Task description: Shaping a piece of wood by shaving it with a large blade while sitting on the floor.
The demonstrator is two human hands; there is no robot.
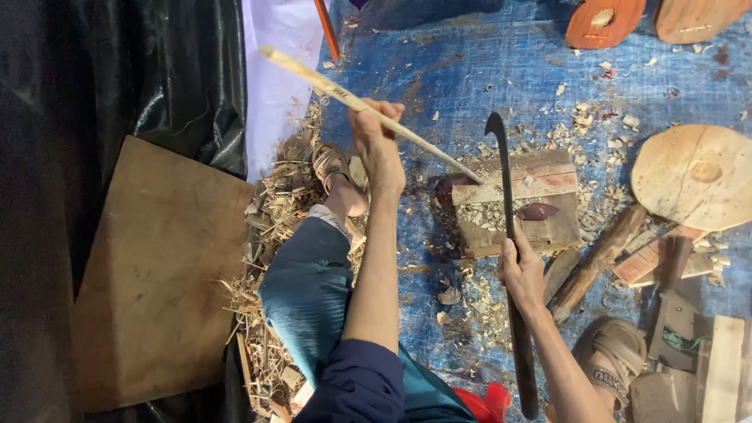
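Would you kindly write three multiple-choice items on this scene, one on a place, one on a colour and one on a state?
1. Where does the stick's lower tip rest?
A. on the wooden block
B. on the round disc
C. on the black sheet

2. What colour is the tarp?
A. green
B. blue
C. white

3. How is the curved blade held?
A. lying loose
B. in both hands
C. gripped by the right hand

Answers:
1. A, the tip meets the block's top edge.
2. B, blue shows under the shavings.
3. C, the right hand closes round its handle while the left hand holds the stick.
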